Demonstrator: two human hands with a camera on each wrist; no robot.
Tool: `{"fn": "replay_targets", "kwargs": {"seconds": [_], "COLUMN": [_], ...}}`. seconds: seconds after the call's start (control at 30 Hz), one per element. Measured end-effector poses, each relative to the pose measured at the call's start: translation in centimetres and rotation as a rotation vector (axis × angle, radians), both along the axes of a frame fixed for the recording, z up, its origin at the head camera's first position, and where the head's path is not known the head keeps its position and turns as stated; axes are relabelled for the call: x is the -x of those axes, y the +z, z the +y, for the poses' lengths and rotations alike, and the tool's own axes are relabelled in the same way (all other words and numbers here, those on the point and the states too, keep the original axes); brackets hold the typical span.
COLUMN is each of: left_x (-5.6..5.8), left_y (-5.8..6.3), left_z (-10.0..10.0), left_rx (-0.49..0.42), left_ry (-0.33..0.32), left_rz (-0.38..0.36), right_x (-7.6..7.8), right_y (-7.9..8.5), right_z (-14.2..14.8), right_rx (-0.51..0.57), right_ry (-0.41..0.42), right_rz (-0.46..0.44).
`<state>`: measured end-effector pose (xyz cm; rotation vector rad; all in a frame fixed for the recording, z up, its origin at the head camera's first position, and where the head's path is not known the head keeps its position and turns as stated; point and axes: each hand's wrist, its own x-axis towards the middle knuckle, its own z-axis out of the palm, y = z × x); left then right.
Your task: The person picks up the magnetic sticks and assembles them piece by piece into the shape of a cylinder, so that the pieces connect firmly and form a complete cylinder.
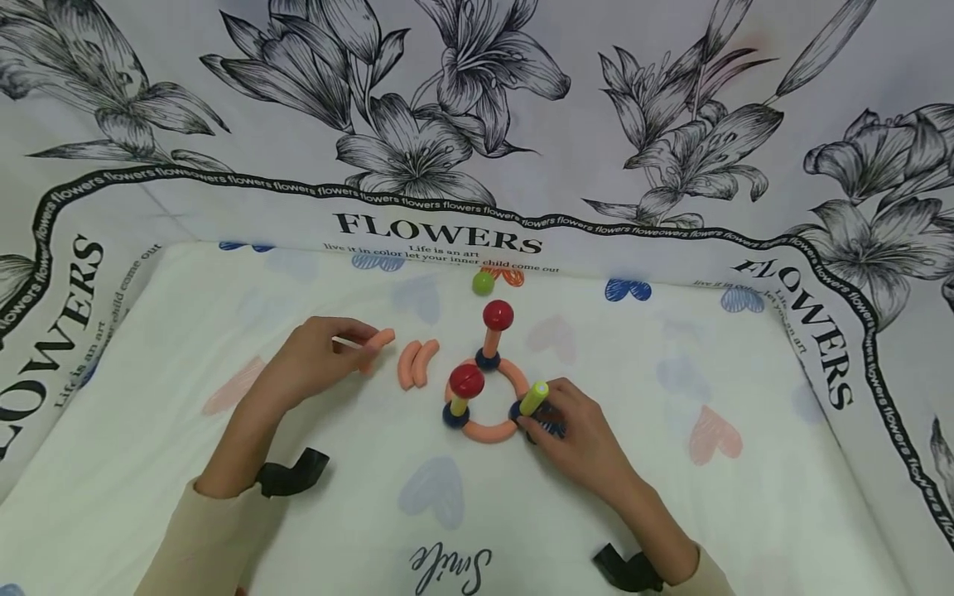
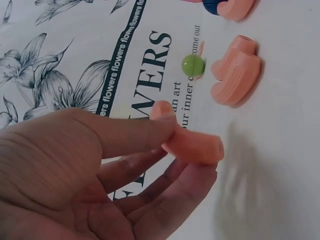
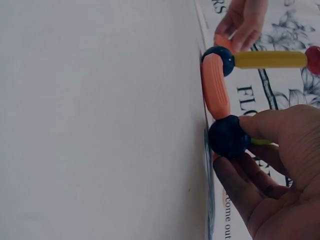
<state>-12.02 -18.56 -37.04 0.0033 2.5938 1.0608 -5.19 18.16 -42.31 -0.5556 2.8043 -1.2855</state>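
My left hand pinches a curved orange stick between thumb and fingers, held above the cloth. My right hand grips a dark blue ball at the right corner of a ring. Curved orange sticks join that ball to two other dark blue balls. A yellow-green stick stands on the gripped ball, its top bare. On the left ball rises a yellow stick topped by a red ball. At the back, an orange stick carries another red ball.
Two curved orange sticks lie side by side between my left hand and the ring. A green ball rests behind the ring near the cloth's printed border. Heart prints and lettering mark the white cloth.
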Motion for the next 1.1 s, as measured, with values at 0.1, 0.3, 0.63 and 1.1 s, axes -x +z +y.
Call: {"fn": "replay_targets", "kwargs": {"seconds": [0.1,0.3,0.63,1.1], "left_x": [0.0,0.2,0.7,1.5], "left_y": [0.2,0.7,1.8,3.9], "left_z": [-0.5,-1.1,1.8,5.1], "left_rx": [-0.029,-0.151,-0.343,-0.427], "left_ry": [0.006,0.018,-0.018,-0.054], "left_rz": [-0.018,-0.041,-0.045,-0.008], "right_x": [0.1,0.3,0.2,0.1], "right_y": [0.0,-0.1,-0.1,0.0], "right_z": [0.0,0.3,0.2,0.0], "right_rx": [0.014,0.030,0.038,-0.006], "right_ry": [0.013,0.026,0.023,0.006], "right_rz": [0.002,0.023,-0.007,-0.012]}}
